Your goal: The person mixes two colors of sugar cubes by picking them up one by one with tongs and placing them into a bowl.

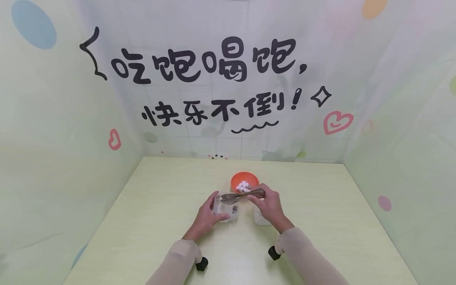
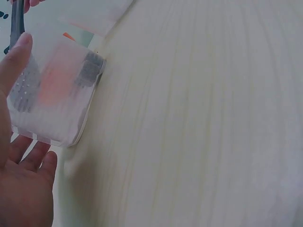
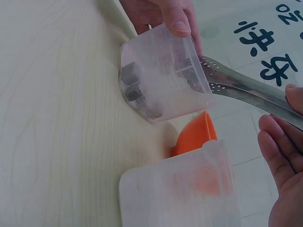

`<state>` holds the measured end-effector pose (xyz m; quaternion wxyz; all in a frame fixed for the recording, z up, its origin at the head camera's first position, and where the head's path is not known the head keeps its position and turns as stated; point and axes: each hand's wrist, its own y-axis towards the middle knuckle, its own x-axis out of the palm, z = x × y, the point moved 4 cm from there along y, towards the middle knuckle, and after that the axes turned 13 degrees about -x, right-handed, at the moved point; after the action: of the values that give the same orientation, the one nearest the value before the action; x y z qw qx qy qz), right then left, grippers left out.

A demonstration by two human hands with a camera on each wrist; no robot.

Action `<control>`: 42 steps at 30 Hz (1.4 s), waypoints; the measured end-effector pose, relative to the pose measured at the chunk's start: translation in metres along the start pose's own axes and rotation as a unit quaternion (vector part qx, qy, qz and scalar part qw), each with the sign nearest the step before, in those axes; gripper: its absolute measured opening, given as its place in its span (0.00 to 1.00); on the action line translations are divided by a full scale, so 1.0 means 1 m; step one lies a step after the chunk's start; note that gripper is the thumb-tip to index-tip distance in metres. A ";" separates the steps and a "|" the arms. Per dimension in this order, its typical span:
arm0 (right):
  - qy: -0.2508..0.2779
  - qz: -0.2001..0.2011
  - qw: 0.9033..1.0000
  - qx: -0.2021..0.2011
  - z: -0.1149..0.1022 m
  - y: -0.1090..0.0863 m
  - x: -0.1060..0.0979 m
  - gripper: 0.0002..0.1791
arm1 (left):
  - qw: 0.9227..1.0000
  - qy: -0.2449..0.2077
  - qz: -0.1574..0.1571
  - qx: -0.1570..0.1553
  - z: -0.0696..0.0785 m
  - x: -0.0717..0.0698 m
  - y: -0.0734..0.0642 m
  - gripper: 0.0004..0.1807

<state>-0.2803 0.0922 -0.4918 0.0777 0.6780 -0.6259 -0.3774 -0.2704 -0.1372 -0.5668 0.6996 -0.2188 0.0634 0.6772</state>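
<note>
My left hand (image 1: 206,218) holds a translucent plastic container (image 3: 165,90) from its left side, thumb on the near wall and fingers on the far one. Several dark grey cubes (image 3: 133,81) show through its wall near the bottom. My right hand (image 1: 272,206) pinches metal tongs (image 1: 246,194) with perforated ends. Those ends reach over the rim and into the container's mouth; whether they grasp a cube I cannot tell. Just behind, an orange bowl (image 1: 246,175) holds several white cubes (image 1: 243,185) and something darker beside them.
Below my right hand stands a second translucent container (image 3: 175,196), partly covered by that hand in the head view. Pale wood-grain tabletop (image 1: 153,206) surrounds everything. A printed fabric wall (image 1: 199,140) rises at the table's back, with similar walls on both sides.
</note>
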 end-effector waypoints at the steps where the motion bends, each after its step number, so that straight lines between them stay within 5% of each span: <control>1: 0.002 0.001 1.000 -0.002 -0.001 0.000 -0.001 0.13 | 1.000 0.000 0.000 0.000 0.000 0.000 0.000 0.55; 14: 0.018 0.054 0.997 -0.053 -0.007 0.002 -0.019 0.12 | 1.000 0.001 -0.001 -0.011 0.001 0.001 0.000 0.55; 42: -0.004 0.134 0.991 0.009 0.020 0.004 -0.052 0.11 | 1.000 0.007 0.004 -0.001 0.001 0.000 0.000 0.57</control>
<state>-0.2919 0.1457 -0.4826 0.1188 0.5872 -0.7148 -0.3608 -0.2707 -0.1372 -0.5662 0.6964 -0.2237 0.0682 0.6785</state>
